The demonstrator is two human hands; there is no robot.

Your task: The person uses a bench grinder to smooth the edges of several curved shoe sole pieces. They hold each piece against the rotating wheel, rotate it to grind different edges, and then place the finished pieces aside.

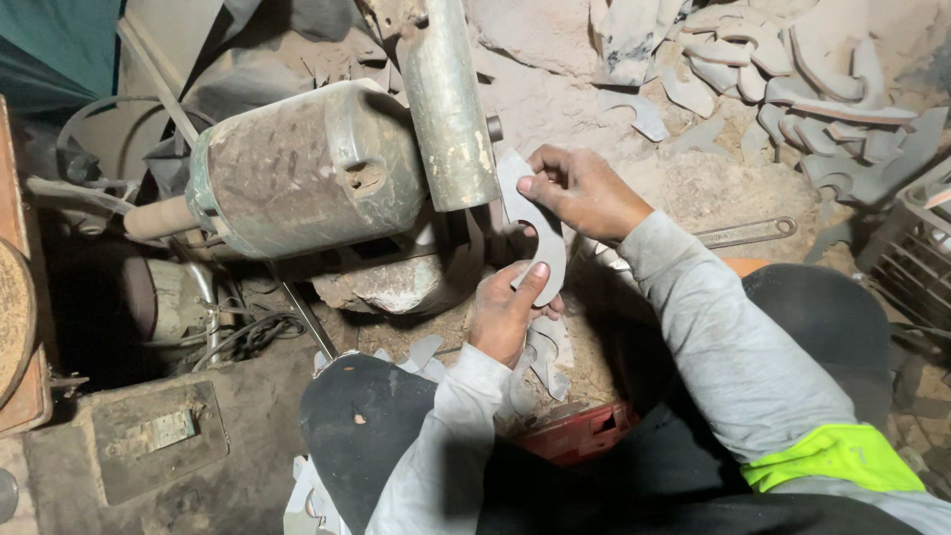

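A curved flat grey metal blank (535,226) is held by both hands against the side of a grinding wheel under a dusty guard (448,109). My right hand (580,188) pinches its upper end. My left hand (503,309) grips its lower end with the thumb on top. The wheel belongs to a worn green motor (302,168) that sits on the ground in front of me.
A heap of similar curved blanks (792,79) lies at the far right, and a few more (543,359) lie by my knees. A wrench (743,233) rests on the dirt, a crate (916,248) stands at the right edge, cables (248,337) trail left.
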